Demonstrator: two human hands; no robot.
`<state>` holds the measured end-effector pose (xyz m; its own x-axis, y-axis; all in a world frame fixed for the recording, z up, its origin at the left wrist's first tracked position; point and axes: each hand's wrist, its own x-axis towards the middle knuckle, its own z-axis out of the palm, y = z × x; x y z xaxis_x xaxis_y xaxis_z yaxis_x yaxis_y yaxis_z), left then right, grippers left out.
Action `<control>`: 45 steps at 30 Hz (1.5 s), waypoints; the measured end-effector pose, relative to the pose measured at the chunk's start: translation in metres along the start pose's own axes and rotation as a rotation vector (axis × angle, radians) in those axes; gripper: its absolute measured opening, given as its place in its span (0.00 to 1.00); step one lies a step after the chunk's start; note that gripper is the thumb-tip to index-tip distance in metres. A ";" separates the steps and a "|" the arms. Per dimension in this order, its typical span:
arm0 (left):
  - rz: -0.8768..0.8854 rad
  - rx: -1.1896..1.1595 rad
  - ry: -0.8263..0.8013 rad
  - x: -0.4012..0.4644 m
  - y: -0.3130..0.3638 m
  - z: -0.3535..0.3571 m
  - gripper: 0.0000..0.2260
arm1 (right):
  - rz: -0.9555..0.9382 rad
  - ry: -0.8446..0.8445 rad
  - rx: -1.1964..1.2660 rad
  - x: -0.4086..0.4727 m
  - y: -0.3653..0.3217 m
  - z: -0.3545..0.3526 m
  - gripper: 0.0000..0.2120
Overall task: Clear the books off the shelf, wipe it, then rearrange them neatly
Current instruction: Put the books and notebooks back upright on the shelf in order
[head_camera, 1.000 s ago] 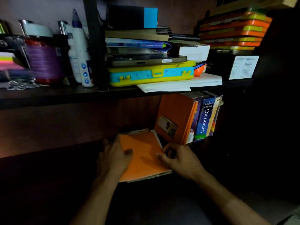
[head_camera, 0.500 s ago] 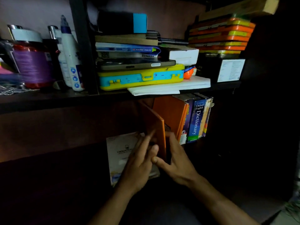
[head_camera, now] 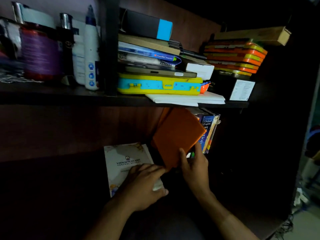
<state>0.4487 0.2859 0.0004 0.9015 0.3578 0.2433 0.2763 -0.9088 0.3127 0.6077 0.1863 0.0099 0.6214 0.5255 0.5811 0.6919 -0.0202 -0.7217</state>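
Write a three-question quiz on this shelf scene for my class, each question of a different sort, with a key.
1. True or false: the right hand grips the orange book.
2. The left hand rests on: A) the white school book B) the dictionary C) the yellow case.
3. Fill in: the dictionary stands ____ the upper shelf board.

Key: 1 true; 2 A; 3 below.

The left hand lies palm down with fingers spread and relaxed, thumb out to the side. The right hand is raised, thumb and fingers pinching.
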 end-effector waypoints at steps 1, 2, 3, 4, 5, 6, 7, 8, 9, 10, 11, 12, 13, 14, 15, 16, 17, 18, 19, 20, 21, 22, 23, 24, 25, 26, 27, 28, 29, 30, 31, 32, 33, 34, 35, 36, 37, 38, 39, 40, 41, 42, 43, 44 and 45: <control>0.011 0.002 0.005 0.001 0.000 0.001 0.26 | 0.022 0.003 0.021 0.001 -0.002 -0.001 0.27; 0.012 0.006 0.002 0.002 -0.001 0.002 0.24 | 0.033 0.012 0.045 0.001 -0.004 -0.001 0.29; 0.006 0.010 0.002 0.003 -0.002 0.003 0.22 | 0.037 0.023 0.066 0.000 -0.005 -0.002 0.30; -0.003 0.006 0.003 0.003 -0.002 0.004 0.22 | 0.036 0.031 0.081 -0.001 -0.006 -0.002 0.30; -0.009 -0.002 0.008 0.002 -0.002 0.003 0.21 | 0.031 0.033 0.082 -0.002 -0.008 -0.002 0.27; -0.010 -0.011 0.006 0.002 -0.001 0.001 0.21 | 0.022 0.035 0.071 -0.003 -0.009 -0.002 0.25; -0.003 -0.036 0.008 0.001 0.000 -0.001 0.22 | 0.005 0.041 0.050 -0.003 -0.008 -0.002 0.22; -0.002 -0.085 0.013 0.000 0.002 -0.005 0.23 | -0.022 0.041 0.029 -0.004 -0.007 -0.001 0.20; -0.021 -0.167 0.029 0.001 0.003 -0.008 0.22 | -0.056 0.031 0.006 -0.004 -0.005 -0.001 0.18; -0.065 -0.265 0.068 0.002 0.003 -0.012 0.21 | -0.088 0.005 -0.008 -0.005 -0.003 0.000 0.16; -0.138 -0.347 0.164 0.003 0.000 -0.016 0.18 | -0.112 -0.037 -0.018 -0.005 0.000 0.000 0.14; -0.229 -0.347 0.313 0.003 -0.008 -0.020 0.14 | -0.123 -0.089 -0.021 -0.007 0.000 0.002 0.12; -0.335 -0.274 0.459 0.002 -0.018 -0.025 0.13 | -0.131 -0.139 -0.035 -0.007 0.001 0.004 0.11; -0.460 -0.177 0.538 0.000 -0.027 -0.030 0.13 | -0.139 -0.188 -0.052 -0.008 0.002 0.005 0.10; -0.578 -0.089 0.533 -0.003 -0.035 -0.033 0.14 | -0.150 -0.233 -0.075 -0.009 0.002 0.005 0.08; -0.663 -0.026 0.483 -0.005 -0.041 -0.033 0.16 | -0.159 -0.280 -0.101 -0.009 0.001 0.005 0.07; -0.683 0.016 0.427 -0.006 -0.044 -0.031 0.19 | -0.160 -0.318 -0.125 -0.009 0.000 0.005 0.05; -0.628 0.044 0.406 -0.004 -0.040 -0.028 0.20 | -0.156 -0.348 -0.145 -0.008 0.000 0.005 0.04; -0.522 0.044 0.404 -0.001 -0.035 -0.022 0.21 | -0.159 -0.356 -0.163 -0.007 -0.002 0.005 0.04; -0.403 0.046 0.402 0.000 -0.026 -0.017 0.22 | -0.166 -0.339 -0.172 -0.009 -0.003 0.004 0.04; -0.304 0.037 0.380 0.002 -0.017 -0.013 0.22 | -0.167 -0.314 -0.183 -0.011 -0.006 0.002 0.04; -0.250 0.047 0.343 0.001 -0.007 -0.009 0.23 | -0.136 -0.296 -0.178 -0.019 -0.010 -0.004 0.04; -0.256 0.080 0.289 -0.001 0.001 -0.007 0.25 | -0.091 -0.298 -0.155 -0.028 -0.014 -0.010 0.02; -0.316 0.125 0.243 -0.005 0.003 -0.003 0.27 | -0.045 -0.314 -0.134 -0.039 -0.016 -0.017 0.01; -0.405 0.173 0.217 -0.009 0.006 -0.008 0.30 | 0.001 -0.347 -0.112 -0.051 -0.024 -0.029 0.03; -0.524 0.172 0.192 -0.012 0.004 -0.009 0.32 | 0.051 -0.413 -0.123 -0.060 -0.028 -0.036 0.08; -0.650 0.110 0.168 -0.018 0.003 -0.012 0.32 | 0.089 -0.491 -0.168 -0.067 -0.032 -0.042 0.14; -0.724 0.015 0.157 -0.024 0.000 -0.012 0.33 | 0.123 -0.560 -0.229 -0.071 -0.034 -0.043 0.22; -0.742 -0.062 0.151 -0.031 -0.002 -0.009 0.32 | 0.155 -0.625 -0.285 -0.070 -0.035 -0.042 0.29; -0.731 -0.083 0.140 -0.046 0.003 -0.010 0.31 | 0.165 -0.681 -0.329 -0.073 -0.042 -0.039 0.34; -0.689 -0.084 0.142 -0.054 0.006 -0.006 0.30 | 0.151 -0.721 -0.390 -0.069 -0.045 -0.032 0.37; -0.650 -0.067 0.149 -0.070 0.012 -0.006 0.28 | 0.132 -0.756 -0.449 -0.072 -0.052 -0.024 0.39; -0.600 -0.069 0.165 -0.080 0.017 -0.006 0.26 | 0.116 -0.773 -0.513 -0.071 -0.057 -0.015 0.40; -0.564 -0.095 0.188 -0.089 0.020 -0.007 0.24 | 0.107 -0.770 -0.566 -0.073 -0.060 -0.009 0.39; -0.544 -0.138 0.218 -0.098 0.021 -0.009 0.22 | 0.100 -0.742 -0.599 -0.077 -0.065 -0.004 0.38; -0.537 -0.202 0.257 -0.103 0.023 -0.011 0.20 | 0.094 -0.695 -0.606 -0.081 -0.067 -0.002 0.37; -0.537 -0.268 0.311 -0.106 0.022 -0.012 0.20 | 0.085 -0.657 -0.600 -0.086 -0.067 -0.002 0.35; -0.549 -0.342 0.370 -0.107 0.019 -0.013 0.21 | 0.077 -0.633 -0.580 -0.091 -0.065 -0.003 0.34; -0.572 -0.414 0.430 -0.107 0.015 -0.013 0.20 | 0.070 -0.608 -0.559 -0.094 -0.062 -0.004 0.33; -0.596 -0.478 0.477 -0.107 0.012 -0.012 0.19 | 0.067 -0.577 -0.530 -0.094 -0.058 -0.005 0.32; -0.614 -0.506 0.505 -0.106 0.008 -0.011 0.18 | 0.076 -0.545 -0.488 -0.094 -0.054 -0.006 0.29; -0.609 -0.500 0.513 -0.103 0.005 -0.008 0.16 | 0.092 -0.517 -0.450 -0.091 -0.050 -0.005 0.27; -0.598 -0.470 0.501 -0.102 0.003 -0.006 0.16 | 0.101 -0.500 -0.426 -0.089 -0.049 -0.004 0.26; -0.582 -0.428 0.476 -0.099 0.002 -0.003 0.16 | 0.095 -0.495 -0.420 -0.088 -0.048 -0.003 0.25; -0.570 -0.362 0.442 -0.094 0.001 -0.004 0.17 | 0.085 -0.512 -0.428 -0.084 -0.050 -0.002 0.25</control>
<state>0.3625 0.2524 -0.0185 0.4178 0.8663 0.2738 0.4608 -0.4618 0.7579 0.5215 0.1412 -0.0016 0.5005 0.8420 0.2011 0.7986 -0.3594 -0.4828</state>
